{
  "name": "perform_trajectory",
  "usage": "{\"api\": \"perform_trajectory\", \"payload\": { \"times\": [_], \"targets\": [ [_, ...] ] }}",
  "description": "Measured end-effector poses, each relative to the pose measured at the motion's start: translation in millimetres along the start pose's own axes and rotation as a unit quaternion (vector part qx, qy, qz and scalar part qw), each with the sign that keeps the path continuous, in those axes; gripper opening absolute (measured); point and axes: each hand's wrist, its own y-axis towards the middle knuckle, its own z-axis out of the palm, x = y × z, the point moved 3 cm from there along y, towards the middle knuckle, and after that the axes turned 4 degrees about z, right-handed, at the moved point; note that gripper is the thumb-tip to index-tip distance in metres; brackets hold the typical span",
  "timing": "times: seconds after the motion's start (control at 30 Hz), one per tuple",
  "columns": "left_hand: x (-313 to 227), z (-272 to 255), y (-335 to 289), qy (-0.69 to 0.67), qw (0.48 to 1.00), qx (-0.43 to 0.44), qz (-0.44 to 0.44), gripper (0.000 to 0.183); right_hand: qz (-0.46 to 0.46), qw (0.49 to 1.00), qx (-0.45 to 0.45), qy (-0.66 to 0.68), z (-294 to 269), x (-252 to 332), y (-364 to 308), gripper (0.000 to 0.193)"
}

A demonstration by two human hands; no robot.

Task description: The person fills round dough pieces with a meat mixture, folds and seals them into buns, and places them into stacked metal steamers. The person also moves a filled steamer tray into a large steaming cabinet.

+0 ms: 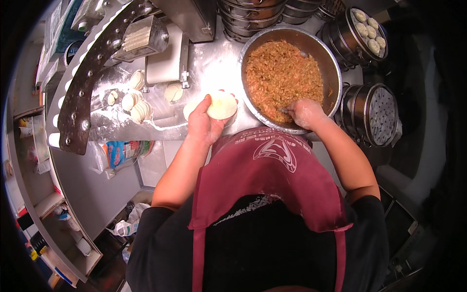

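My left hand cups a round flat dough wrapper over the floured steel counter. My right hand reaches into a large steel bowl and grips a utensil buried in the orange-brown minced filling; the utensil is mostly hidden. The bowl sits just right of the wrapper. I wear a maroon apron.
Stacks of dough wrappers lie left on the counter below a dough machine. A steamer tray with shaped buns stands at the far right, a lidded steamer below it. Nested steel bowls sit behind.
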Motion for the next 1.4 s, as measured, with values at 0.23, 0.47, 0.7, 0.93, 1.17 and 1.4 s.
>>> {"api": "perform_trajectory", "payload": {
  "times": [0.23,0.47,0.7,0.93,1.17,1.4],
  "targets": [
    [-1,-2,-4,-0.019,1.000,0.019,0.009,0.044,-0.102,0.983,0.069,0.133,-4,-4,-1,0.018],
    [8,4,8,0.009,0.998,-0.004,0.056,0.045,0.026,0.865,0.185,0.466,-17,-15,-18,0.024],
    [41,86,46,-0.015,0.999,-0.002,0.044,0.035,-0.034,0.871,-0.165,0.462,-61,21,-55,0.027],
    [61,132,42,-0.034,0.998,0.017,0.050,0.040,-0.092,0.881,-0.452,0.101,-52,62,-67,0.039],
    [39,100,25,0.008,0.998,0.013,0.066,0.029,-0.070,0.919,-0.376,0.090,-70,24,-128,0.032],
    [34,99,-9,0.012,0.993,0.106,0.043,0.034,0.113,0.974,-0.171,-0.094,-24,12,-46,0.024]
  ]
}}
